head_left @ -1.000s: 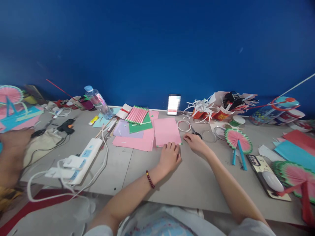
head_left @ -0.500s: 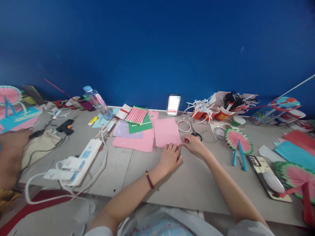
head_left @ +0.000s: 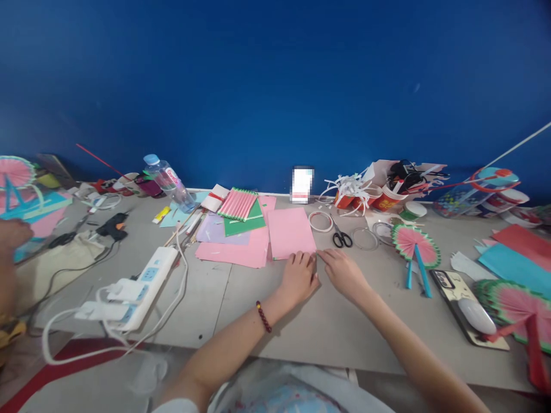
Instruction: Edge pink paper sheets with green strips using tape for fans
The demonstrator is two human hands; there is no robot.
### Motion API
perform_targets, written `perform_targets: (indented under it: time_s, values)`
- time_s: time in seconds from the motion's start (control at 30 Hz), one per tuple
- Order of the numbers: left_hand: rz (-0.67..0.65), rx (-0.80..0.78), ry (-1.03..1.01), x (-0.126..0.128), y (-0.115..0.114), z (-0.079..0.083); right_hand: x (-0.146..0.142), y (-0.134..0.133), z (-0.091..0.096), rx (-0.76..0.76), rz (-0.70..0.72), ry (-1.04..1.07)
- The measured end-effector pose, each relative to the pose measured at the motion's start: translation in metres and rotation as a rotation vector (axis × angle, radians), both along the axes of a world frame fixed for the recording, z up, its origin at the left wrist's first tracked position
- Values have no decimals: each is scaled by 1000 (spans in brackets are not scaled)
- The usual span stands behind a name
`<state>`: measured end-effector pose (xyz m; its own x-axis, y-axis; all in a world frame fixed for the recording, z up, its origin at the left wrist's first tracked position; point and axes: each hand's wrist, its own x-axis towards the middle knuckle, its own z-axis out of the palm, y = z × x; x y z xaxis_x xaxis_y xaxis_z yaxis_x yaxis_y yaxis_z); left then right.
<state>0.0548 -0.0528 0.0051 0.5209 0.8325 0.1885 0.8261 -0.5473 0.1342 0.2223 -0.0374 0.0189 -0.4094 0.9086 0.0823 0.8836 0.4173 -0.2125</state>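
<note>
A pink sheet of paper (head_left: 293,232) with a thin green strip along its near edge lies on the table in front of me. My left hand (head_left: 299,278) rests palm down over that near edge, fingers lying on the paper and thumb out to the right. At the near right corner of the sheet, my right hand (head_left: 342,272) has its fingers stretched flat, their tips touching or just beside the corner. Black scissors (head_left: 342,236) lie just beyond my right hand. A pink and green pleated paper fan (head_left: 416,245) with blue handles is farther right.
Left of the sheet are coloured papers (head_left: 232,255) and a pleated pink piece (head_left: 238,205). A power strip (head_left: 148,281) with cables, a tilted bottle (head_left: 172,182) and a glue gun (head_left: 114,226) lie left. Another person's hand (head_left: 15,234) is far left. Right: phone (head_left: 450,298) under a mouse (head_left: 477,316).
My right hand has drawn slightly nearer and its bent fingers have straightened, uncovering the scissors. My left hand stays on the paper. The other person's hand at the left has moved away leftward.
</note>
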Motion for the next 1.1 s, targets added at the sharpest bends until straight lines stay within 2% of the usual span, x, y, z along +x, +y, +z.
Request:
perform_targets:
  time_s: [0.13,0.27,0.37,0.47,0.57,0.73,0.9,1.0,1.1]
  values:
    - [0,-8,-22,-3,-1,4,-4,-18,-15,117,-44,-71]
    - [-4,-41,-30,-17,-2,15,-8,-18,-22,146,-56,-103]
    - [19,-69,7,-36,-1,24,-8,-15,-24,144,-3,-82]
    - [-17,-150,15,-60,6,33,-4,-11,-27,129,69,-19]
    - [80,-184,-28,-81,16,38,-1,-8,-29,128,91,17]
    - [98,-335,-217,-96,30,31,-3,-13,-28,218,113,-1]
    - [114,-389,-412,-101,37,17,-5,-22,-26,310,176,9]
    - [110,-436,-511,-105,39,10,-8,-24,-27,302,181,41]
    - [122,-452,-595,-106,38,5,-11,-24,-28,258,251,55]
